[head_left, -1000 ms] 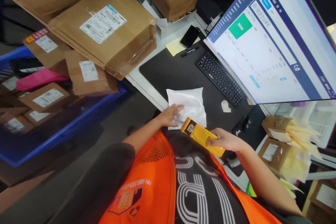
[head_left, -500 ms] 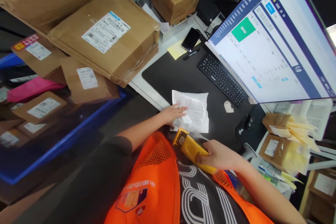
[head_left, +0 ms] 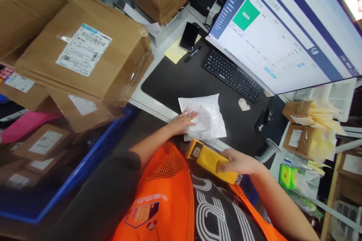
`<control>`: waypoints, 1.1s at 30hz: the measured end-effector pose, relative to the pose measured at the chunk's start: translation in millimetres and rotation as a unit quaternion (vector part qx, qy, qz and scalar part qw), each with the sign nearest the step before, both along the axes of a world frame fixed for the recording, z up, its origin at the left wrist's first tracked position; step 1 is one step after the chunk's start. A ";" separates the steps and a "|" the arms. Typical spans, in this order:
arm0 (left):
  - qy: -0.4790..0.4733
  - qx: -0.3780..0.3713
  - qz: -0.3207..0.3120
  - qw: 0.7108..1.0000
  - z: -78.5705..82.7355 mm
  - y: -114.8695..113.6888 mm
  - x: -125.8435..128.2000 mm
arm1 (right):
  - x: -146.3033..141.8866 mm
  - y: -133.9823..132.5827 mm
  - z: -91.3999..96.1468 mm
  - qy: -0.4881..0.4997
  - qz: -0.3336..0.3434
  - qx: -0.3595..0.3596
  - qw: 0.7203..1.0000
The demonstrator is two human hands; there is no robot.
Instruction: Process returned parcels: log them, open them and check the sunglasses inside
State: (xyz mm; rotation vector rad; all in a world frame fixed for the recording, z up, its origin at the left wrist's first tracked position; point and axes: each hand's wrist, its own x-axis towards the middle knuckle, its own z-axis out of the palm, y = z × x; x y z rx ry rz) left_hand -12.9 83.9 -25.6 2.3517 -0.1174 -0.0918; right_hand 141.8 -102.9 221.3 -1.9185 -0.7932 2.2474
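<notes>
A white plastic mailer bag (head_left: 204,117) lies on the black desk mat near its front edge. My left hand (head_left: 185,122) rests on the bag's left side, fingers flat and spread. Close to my body, my right hand (head_left: 233,162) is closed around a slim yellow box (head_left: 212,161). A small dark and pale label marks the box's far end. The box is tilted, just below the bag. My right fingers are partly hidden behind it.
A monitor (head_left: 283,34), keyboard (head_left: 232,75) and mouse (head_left: 268,115) stand beyond the bag. A phone (head_left: 189,37) and a pen (head_left: 192,54) lie at the back. Cardboard boxes (head_left: 121,41) are stacked left, above a blue bin (head_left: 82,169) of parcels. A grey handheld scanner (head_left: 268,152) sits right.
The view has shifted, so the boxes and desk appear differently placed. My left hand remains on the bag, which is turned slightly. The yellow box has tilted a little in my right hand.
</notes>
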 end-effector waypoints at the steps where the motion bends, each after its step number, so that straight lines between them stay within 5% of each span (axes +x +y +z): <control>1: -0.002 -0.010 -0.007 1.000 -0.3 2.9 -1.4 | 7.8 -5.2 -5.1 0.023 -0.038 -0.027 0.999; 3: 0.002 -0.032 -0.008 0.999 0.1 5.6 -2.6 | 24.4 -17.3 -15.8 0.042 -0.089 -0.064 0.993; 11: 0.030 -0.056 0.015 0.998 7.0 -2.1 1.9 | 71.0 -57.0 -50.8 -0.050 -0.100 -0.107 0.988; 19: -0.011 0.013 0.093 0.996 1.9 -20.0 -3.5 | 64.8 -55.8 -28.1 0.010 -0.134 -0.096 0.986; 28: -0.008 0.133 0.103 0.986 -7.1 -36.0 -1.0 | 85.4 -39.3 -58.5 -0.142 0.031 -0.084 0.986; 33: 0.031 0.126 0.090 0.987 -8.3 -36.8 0.9 | 91.6 -25.4 -83.0 -0.178 0.074 -0.085 0.978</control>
